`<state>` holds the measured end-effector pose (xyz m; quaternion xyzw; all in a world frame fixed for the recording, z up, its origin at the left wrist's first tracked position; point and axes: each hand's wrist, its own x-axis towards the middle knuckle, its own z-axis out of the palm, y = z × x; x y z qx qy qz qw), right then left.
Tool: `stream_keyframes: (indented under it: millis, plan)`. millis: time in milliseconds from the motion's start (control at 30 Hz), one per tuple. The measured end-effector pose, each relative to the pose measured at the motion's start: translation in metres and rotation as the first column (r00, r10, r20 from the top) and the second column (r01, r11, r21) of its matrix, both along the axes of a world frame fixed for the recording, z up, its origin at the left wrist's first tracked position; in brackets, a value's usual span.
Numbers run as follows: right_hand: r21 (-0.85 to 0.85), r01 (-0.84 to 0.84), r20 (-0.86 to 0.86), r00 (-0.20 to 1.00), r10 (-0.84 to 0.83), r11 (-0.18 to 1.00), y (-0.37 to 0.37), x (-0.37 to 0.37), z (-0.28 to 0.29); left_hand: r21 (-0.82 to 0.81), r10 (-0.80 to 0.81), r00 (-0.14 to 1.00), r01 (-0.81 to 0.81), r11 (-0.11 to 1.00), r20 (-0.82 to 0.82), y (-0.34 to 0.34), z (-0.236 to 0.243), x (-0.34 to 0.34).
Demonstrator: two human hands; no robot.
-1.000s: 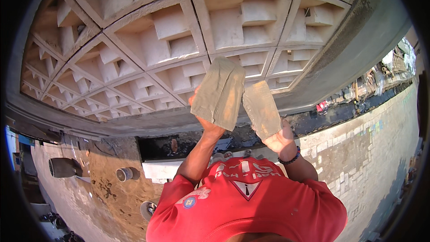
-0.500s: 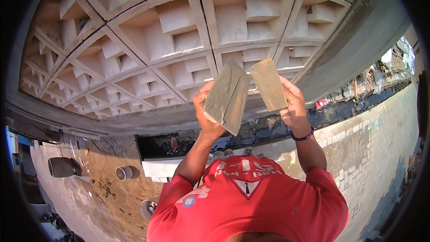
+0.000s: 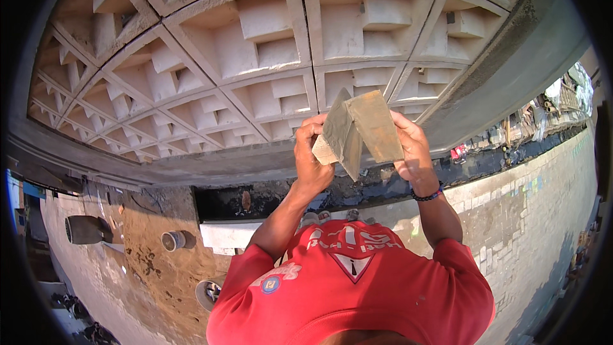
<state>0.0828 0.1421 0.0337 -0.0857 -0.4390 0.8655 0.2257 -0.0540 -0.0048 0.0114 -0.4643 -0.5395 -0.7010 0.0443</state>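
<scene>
My left hand (image 3: 311, 156) is closed on the edge of a grey-brown stone slab (image 3: 337, 133), which is tilted so that its pale cut edge shows. In my right hand (image 3: 415, 150) is a smaller, flat stone tile (image 3: 377, 126), brownish-grey with rusty streaks, gripped along its right edge. In the picture the tile overlaps the slab's right side; whether the two touch I cannot tell. Both pieces are held up in front of a pale openwork block wall (image 3: 268, 67). The fingers behind the stones are partly hidden.
A dark wet ditch (image 3: 274, 198) runs along the wall's foot, with a white slab (image 3: 230, 235) at its edge. To the left, a bucket (image 3: 172, 240) and a dark drum (image 3: 86, 230) lie by brown sand (image 3: 153, 275). Paving (image 3: 511, 217) extends right; debris (image 3: 543, 102) lies beyond.
My hands have come closer together. The slab in my left hand has turned more edge-on, and the tile in my right hand now overlaps it in view.
</scene>
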Motion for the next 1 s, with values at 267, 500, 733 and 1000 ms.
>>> stream_keyframes:
  millis: [267, 500, 733, 1000]
  plan:
    - [-0.139, -0.071, -0.1, 0.993, 0.057, 0.988, -0.009, 0.003, -0.003, -0.012, -0.028, 0.999, 0.028, 1.0, -0.018, 0.005, -0.009, -0.007]
    - [-0.233, -0.164, -0.236, 0.966, 0.108, 0.959, -0.013, 0.009, -0.018, -0.157, 0.062, 0.982, -0.091, 0.983, -0.181, 0.0, -0.009, -0.014]
    - [-0.471, -0.181, -0.271, 0.961, 0.053, 0.864, -0.018, 0.017, -0.048, -0.301, 0.107, 0.926, -0.225, 0.927, -0.362, -0.014, 0.016, -0.016]
    - [-0.491, -0.404, -0.504, 0.854, 0.126, 0.772, -0.028, 0.007, -0.05, -0.388, 0.168, 0.929, -0.295, 0.873, -0.329, -0.022, 0.025, -0.021]
